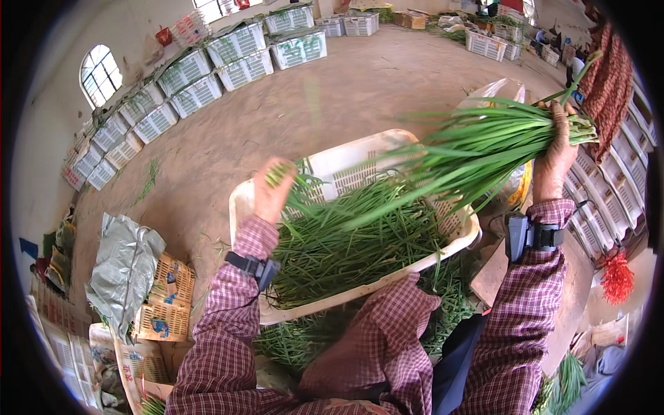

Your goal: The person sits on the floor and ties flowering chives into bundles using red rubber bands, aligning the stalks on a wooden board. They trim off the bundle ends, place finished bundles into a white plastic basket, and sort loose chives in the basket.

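My right hand point(557, 150) grips a large bunch of green leafy stalks point(498, 135), probably garlic chives, near their pale cut ends. The leaves fan out leftward over the crate, and one longer stalk sticks up past my fingers. My left hand point(272, 192), blurred, is closed around a smaller bunch point(301, 194) above the crate's left end; its pale ends show at my fingers. Below both hands stands a white plastic crate point(371, 288) with slotted walls. Loose chives point(358, 244) lie in a tangled layer inside it.
Stacked white crates point(244, 54) line the far wall. At left, a grey plastic sheet point(124, 264) drapes over an orange basket point(168, 295). More greens point(295, 340) lie below the crate. Red ties point(617, 280) hang at right, near stacked crates point(607, 192).
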A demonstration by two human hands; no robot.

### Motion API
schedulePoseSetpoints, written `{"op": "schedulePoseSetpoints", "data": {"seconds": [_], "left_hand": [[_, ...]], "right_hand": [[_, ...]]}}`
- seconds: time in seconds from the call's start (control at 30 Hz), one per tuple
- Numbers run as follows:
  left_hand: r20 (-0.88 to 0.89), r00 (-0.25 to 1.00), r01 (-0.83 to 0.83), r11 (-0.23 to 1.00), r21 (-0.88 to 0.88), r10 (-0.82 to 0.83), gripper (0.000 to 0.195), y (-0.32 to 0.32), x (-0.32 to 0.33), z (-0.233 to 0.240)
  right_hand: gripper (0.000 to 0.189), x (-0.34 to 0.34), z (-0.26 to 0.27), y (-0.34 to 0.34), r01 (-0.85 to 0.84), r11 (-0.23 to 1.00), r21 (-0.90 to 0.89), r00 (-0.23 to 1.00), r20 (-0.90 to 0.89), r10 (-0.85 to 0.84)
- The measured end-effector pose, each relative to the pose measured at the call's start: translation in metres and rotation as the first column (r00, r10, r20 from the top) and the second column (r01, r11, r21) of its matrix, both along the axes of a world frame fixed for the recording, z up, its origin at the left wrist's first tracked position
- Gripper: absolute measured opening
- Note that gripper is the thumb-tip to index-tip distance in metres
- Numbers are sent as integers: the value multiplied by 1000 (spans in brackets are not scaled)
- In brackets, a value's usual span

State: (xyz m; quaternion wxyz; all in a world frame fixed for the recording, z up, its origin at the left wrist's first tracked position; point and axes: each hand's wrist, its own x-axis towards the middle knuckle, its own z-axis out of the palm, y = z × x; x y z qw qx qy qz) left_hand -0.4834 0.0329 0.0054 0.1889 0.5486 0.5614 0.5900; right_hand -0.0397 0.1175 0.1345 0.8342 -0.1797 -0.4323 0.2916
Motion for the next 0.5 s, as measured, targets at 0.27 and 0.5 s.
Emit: {"op": "schedulePoseSetpoints", "data": {"seconds": [0.27, 0.5], "left_hand": [[-388, 404, 431, 547, -718, -828, 44, -32, 54, -173], [-305, 705, 226, 609, -760, -641, 65, -50, 14, 10]], "right_hand": [[30, -10, -7, -28, -63, 989, -131, 996, 59, 71], [30, -41, -18, -83, -340, 922, -184, 940, -49, 337]]}}
